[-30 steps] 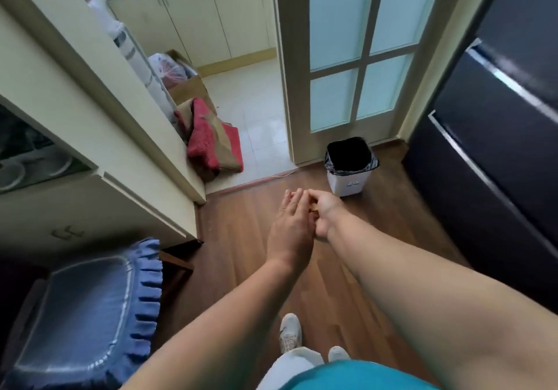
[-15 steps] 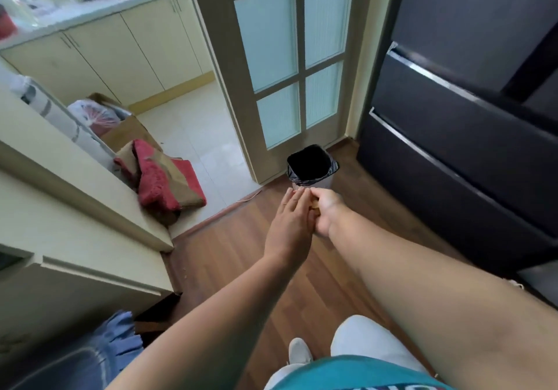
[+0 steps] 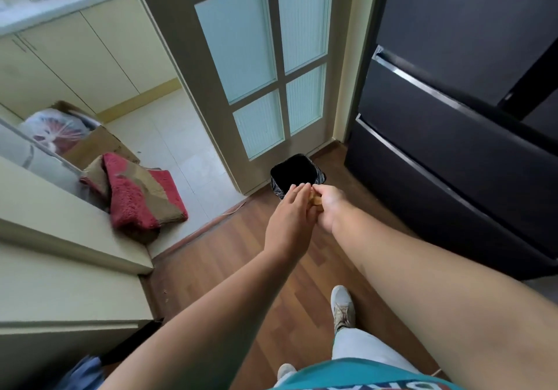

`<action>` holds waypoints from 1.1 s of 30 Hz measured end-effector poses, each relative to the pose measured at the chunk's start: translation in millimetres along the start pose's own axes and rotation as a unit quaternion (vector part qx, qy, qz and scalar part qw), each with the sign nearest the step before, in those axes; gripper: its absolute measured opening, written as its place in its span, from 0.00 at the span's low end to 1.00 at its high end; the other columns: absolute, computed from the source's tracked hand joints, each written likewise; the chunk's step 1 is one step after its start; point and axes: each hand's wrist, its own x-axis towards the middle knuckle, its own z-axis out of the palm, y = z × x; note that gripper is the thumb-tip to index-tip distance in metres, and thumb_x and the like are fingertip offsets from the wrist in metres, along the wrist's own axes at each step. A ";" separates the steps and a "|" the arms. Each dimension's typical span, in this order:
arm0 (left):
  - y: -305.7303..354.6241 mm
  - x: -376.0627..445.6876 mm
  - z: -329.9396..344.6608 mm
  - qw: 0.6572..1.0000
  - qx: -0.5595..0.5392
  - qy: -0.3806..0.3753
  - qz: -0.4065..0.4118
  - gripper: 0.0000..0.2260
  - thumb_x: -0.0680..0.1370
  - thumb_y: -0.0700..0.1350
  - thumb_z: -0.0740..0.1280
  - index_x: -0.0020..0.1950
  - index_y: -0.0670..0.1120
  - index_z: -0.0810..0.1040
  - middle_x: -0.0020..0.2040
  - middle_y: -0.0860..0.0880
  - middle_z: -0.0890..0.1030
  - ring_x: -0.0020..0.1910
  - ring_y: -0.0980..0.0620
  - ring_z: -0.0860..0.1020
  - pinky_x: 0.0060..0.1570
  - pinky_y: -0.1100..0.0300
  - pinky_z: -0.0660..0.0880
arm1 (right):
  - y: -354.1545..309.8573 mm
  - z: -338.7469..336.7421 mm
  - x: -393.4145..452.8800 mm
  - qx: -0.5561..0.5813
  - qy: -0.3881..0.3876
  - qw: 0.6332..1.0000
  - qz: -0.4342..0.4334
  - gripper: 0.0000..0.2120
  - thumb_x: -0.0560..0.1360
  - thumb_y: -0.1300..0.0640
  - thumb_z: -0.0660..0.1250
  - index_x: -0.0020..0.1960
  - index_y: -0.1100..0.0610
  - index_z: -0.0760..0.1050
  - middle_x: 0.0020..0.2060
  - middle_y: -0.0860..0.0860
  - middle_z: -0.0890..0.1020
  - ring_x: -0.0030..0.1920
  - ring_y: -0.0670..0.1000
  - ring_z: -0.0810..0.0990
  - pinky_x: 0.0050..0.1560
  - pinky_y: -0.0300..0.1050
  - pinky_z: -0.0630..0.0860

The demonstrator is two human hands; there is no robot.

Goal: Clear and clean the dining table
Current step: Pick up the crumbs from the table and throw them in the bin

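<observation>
My two hands are held together out in front of me, just short of a small waste bin lined with a black bag. My right hand is closed around small tan scraps that peek out between the palms. My left hand is flat, fingers together, pressed against the right hand and the scraps. The bin stands on the wooden floor at the foot of a glass-paned door, and my fingertips overlap its near rim.
A dark refrigerator fills the right side. A cream cabinet juts in from the left. A red and brown rug, a cardboard box and a plastic bag lie on the tiled kitchen floor beyond. My shoe is on the wooden floor.
I have stepped closer to the bin, which now lies right under my fingertips. The blue chair cushion has slid out of view at lower left. My hands stay pressed together.
</observation>
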 end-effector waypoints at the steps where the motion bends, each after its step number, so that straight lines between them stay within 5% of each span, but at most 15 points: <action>1: 4.9 13.7 2.9 1.000 0.001 0.000 -0.004 0.21 0.84 0.50 0.57 0.77 0.48 0.63 0.77 0.52 0.64 0.77 0.54 0.57 0.72 0.65 0.56 | -12.1 1.4 7.6 -0.008 -0.007 1.000 0.005 0.16 0.83 0.58 0.56 0.41 0.62 0.76 0.25 0.52 0.82 0.26 0.49 0.82 0.27 0.38 0.78; 4: 19.6 46.5 15.1 0.999 -0.018 -0.008 -0.028 0.22 0.84 0.50 0.54 0.78 0.49 0.60 0.78 0.52 0.61 0.78 0.55 0.54 0.70 0.68 0.49 | -44.9 2.4 30.7 -0.019 -0.011 1.000 0.022 0.16 0.83 0.57 0.57 0.44 0.62 0.79 0.30 0.53 0.84 0.39 0.52 0.83 0.39 0.43 0.79; 9: 35.2 91.7 19.4 0.989 -0.112 0.026 -0.098 0.22 0.84 0.48 0.55 0.79 0.54 0.57 0.78 0.54 0.62 0.76 0.55 0.60 0.73 0.54 0.63 | -92.2 11.7 59.5 -0.062 -0.033 0.996 0.056 0.11 0.77 0.56 0.65 0.48 0.61 0.83 0.48 0.56 0.85 0.51 0.56 0.84 0.58 0.50 0.79; 14: 35.8 130.7 18.7 0.972 -0.167 0.053 -0.159 0.23 0.83 0.45 0.57 0.78 0.54 0.60 0.75 0.53 0.66 0.73 0.56 0.64 0.71 0.62 0.62 | -116.3 24.2 84.3 -0.055 -0.066 0.993 0.080 0.09 0.78 0.57 0.64 0.45 0.61 0.81 0.42 0.57 0.82 0.49 0.56 0.81 0.64 0.50 0.76; 19: 20.4 168.2 22.6 0.936 -0.250 0.100 -0.226 0.21 0.83 0.48 0.57 0.77 0.50 0.63 0.75 0.51 0.64 0.73 0.55 0.63 0.73 0.59 0.61 | -134.6 40.6 106.5 -0.051 -0.054 0.993 0.089 0.11 0.80 0.59 0.61 0.45 0.63 0.78 0.43 0.59 0.82 0.45 0.57 0.81 0.54 0.50 0.79; 24: 0.2 221.1 22.5 0.856 -0.404 0.055 -0.318 0.18 0.83 0.49 0.58 0.73 0.51 0.69 0.68 0.52 0.74 0.66 0.54 0.72 0.68 0.57 0.69 | -155.5 62.1 136.1 -0.053 -0.043 0.996 0.060 0.10 0.81 0.61 0.60 0.53 0.66 0.77 0.46 0.61 0.81 0.46 0.58 0.82 0.46 0.50 0.82; 26: -4.4 247.2 21.4 0.850 -0.407 0.031 -0.334 0.17 0.83 0.48 0.57 0.72 0.51 0.71 0.66 0.51 0.76 0.64 0.53 0.74 0.66 0.55 0.71 | -165.5 72.8 149.7 -0.069 -0.024 0.996 0.056 0.11 0.81 0.61 0.60 0.57 0.66 0.78 0.49 0.62 0.82 0.49 0.58 0.82 0.44 0.51 0.82; 30: -12.2 291.8 19.8 0.865 -0.378 -0.030 -0.330 0.15 0.83 0.43 0.55 0.66 0.50 0.75 0.57 0.51 0.79 0.55 0.51 0.77 0.46 0.61 0.75 | -184.1 95.7 181.4 -0.099 0.034 0.993 0.050 0.10 0.80 0.63 0.61 0.55 0.65 0.79 0.53 0.62 0.82 0.49 0.59 0.83 0.38 0.49 0.81; 33: -16.3 301.9 25.9 0.871 -0.358 -0.055 -0.333 0.16 0.82 0.42 0.55 0.67 0.49 0.75 0.60 0.48 0.80 0.59 0.49 0.77 0.61 0.54 0.74 | -185.2 98.3 190.5 -0.088 0.048 0.993 0.057 0.08 0.80 0.65 0.61 0.51 0.65 0.79 0.50 0.61 0.82 0.49 0.59 0.82 0.46 0.51 0.80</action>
